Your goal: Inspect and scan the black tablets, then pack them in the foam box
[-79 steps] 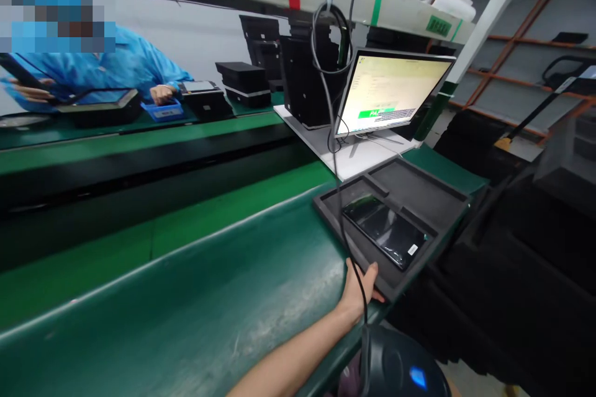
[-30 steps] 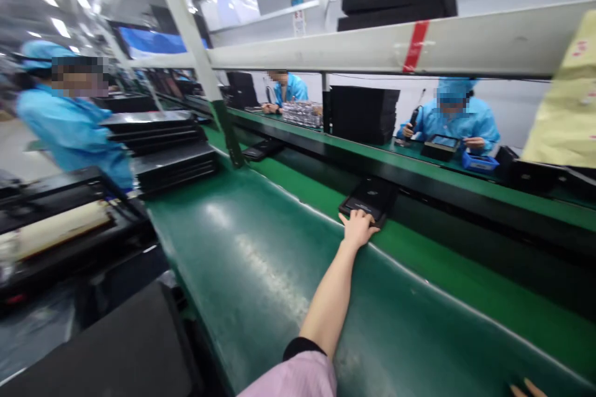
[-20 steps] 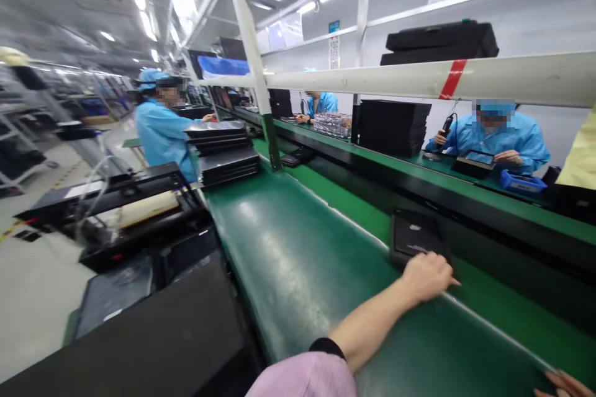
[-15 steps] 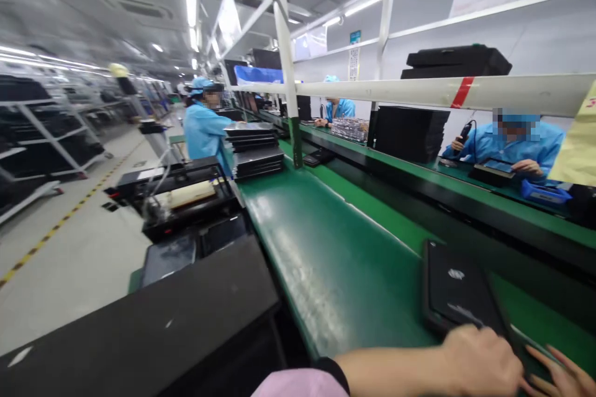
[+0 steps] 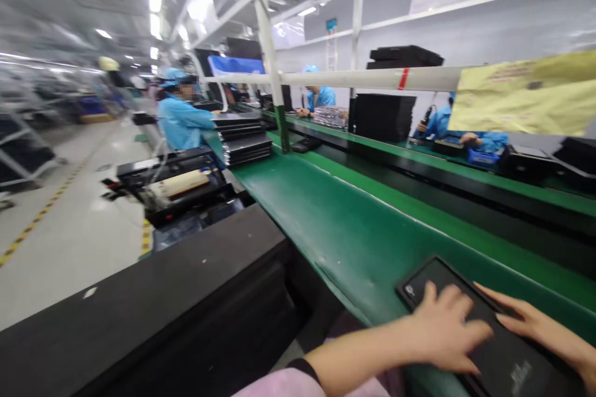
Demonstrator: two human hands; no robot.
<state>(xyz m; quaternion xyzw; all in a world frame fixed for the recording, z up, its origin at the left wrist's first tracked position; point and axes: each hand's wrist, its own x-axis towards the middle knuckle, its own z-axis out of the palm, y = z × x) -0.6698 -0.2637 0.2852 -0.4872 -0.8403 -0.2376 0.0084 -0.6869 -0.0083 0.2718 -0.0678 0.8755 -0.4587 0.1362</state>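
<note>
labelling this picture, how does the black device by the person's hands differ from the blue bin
The device is black, the bin blue. The device is in the foreground, the bin in the background. The person's left hand is over the device; a co-worker's hand is near the bin.

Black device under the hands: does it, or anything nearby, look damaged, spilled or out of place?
Nothing stands out on the visible part of the black device, and no spill shows. A pale fleck on the black block at left looks odd against its dark top.
</note>
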